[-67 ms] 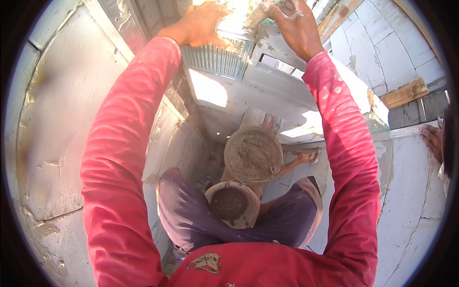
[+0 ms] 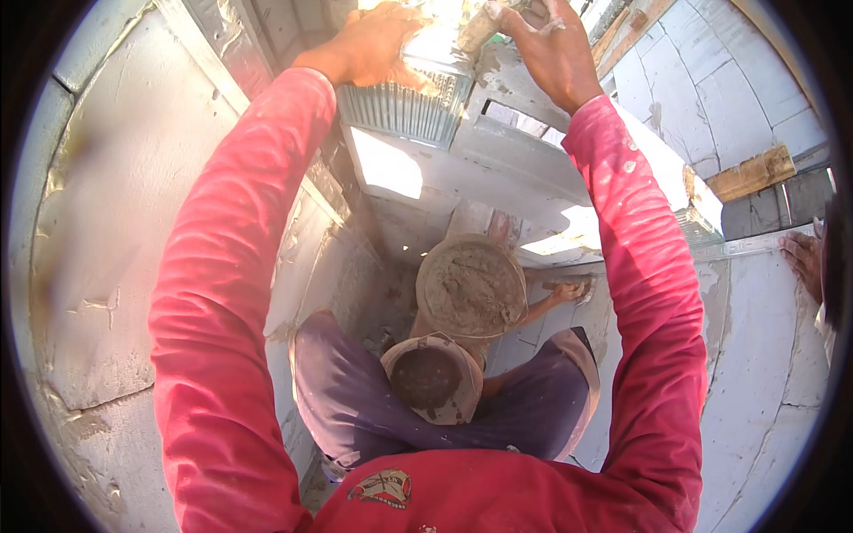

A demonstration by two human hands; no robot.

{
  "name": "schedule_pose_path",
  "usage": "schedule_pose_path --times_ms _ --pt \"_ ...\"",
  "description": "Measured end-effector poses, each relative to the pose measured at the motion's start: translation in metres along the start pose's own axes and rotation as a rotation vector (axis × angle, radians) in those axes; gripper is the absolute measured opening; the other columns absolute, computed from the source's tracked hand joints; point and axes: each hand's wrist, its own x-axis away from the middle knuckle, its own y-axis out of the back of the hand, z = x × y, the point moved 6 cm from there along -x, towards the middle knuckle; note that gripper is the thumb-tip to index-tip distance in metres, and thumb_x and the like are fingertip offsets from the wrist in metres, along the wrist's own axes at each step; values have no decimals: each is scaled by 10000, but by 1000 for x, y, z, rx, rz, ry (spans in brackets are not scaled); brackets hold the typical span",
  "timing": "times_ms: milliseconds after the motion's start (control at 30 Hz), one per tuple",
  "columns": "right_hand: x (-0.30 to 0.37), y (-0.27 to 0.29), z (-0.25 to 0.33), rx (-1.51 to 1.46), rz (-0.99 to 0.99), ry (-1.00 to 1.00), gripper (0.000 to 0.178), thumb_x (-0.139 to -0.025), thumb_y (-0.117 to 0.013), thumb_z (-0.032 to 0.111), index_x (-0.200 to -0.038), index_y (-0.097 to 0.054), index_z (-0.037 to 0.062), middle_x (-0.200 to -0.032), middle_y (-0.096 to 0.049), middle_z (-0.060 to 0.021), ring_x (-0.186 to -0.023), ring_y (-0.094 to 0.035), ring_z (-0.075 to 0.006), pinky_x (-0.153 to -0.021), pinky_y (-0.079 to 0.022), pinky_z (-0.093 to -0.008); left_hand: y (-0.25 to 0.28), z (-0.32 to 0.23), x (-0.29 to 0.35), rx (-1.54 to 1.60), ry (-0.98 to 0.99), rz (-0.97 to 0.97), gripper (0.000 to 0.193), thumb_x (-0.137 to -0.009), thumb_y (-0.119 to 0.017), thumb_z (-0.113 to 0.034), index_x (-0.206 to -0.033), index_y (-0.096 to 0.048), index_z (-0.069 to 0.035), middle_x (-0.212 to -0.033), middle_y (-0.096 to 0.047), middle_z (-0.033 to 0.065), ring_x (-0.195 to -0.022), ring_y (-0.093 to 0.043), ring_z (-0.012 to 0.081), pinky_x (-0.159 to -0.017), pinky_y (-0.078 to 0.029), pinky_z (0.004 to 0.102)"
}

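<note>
The ribbed glass block (image 2: 404, 111) sits high on the left of the pale ledge (image 2: 511, 151), the left hand (image 2: 369, 49) on it, thumb and fingers spread apart. Just past its right edge, the right hand (image 2: 562, 60) appears clamped on a mortar-smeared piece (image 2: 477, 31), partly lost in glare. Open room separates the forearms above the mortar bucket (image 2: 471, 289).

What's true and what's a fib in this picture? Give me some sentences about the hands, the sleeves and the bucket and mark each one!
1. The left hand touches a ribbed glass block. True.
2. The sleeves are green. False: they are red.
3. Grey mix shows inside the larger bucket. True.
4. The right hand is dipping into the larger bucket. False: that hand is raised near the top of the picture.
5. A wooden piece shows to the right of the right sleeve. True.
</note>
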Motion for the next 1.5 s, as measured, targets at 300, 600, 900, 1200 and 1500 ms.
schedule_pose_path --times_ms 300,600,900,1200,1500 --pt "-3 -8 -6 -177 -3 -6 263 -984 -661 162 -1186 -563 25 -1137 -666 -130 -1096 -658 -243 -980 -503 -368 -2 7 -4 -22 -13 -42 1151 -699 -850 -642 -1542 -407 5 -1607 -356 274 -1526 -262 433 -1231 -215 573" --pt "-9 11 11 62 -52 6 289 -977 -669 168 -1212 -582 24 -1128 -678 -152 -1087 -654 -270 -969 -500 -373 -8 12 -6 -66 -15 -50 1102 -724 -856 -591 -1554 -393 -34 -1593 -380 229 -1515 -281 397 -1209 -228 554" --pt "-21 130 11 744 290 106 393 -964 -713 250 -1320 -645 98 -1195 -724 -140 -1074 -691 -307 -929 -539 -395 -8 10 -1 -90 -14 -102 960 -739 -873 -509 -1518 -471 -119 -1511 -507 100 -1463 -364 314 -1141 -291 508" --pt "-72 121 56 1022 834 126 205 -888 -721 251 -1073 -758 173 -1052 -733 -83 -971 -686 -280 -814 -529 -408 1 2 -8 9 45 -71 970 -694 -912 -376 -1535 -466 -190 -1483 -535 49 -1438 -402 303 -1165 -319 510" --pt "-120 85 88 1158 727 711 106 -832 -684 261 -856 -787 245 -872 -678 -21 -814 -706 -223 -624 -540 -385 -5 14 -6 59 29 -132 971 -682 -920 -220 -1534 -455 -223 -1503 -515 22 -1430 -422 284 -1191 -322 486"
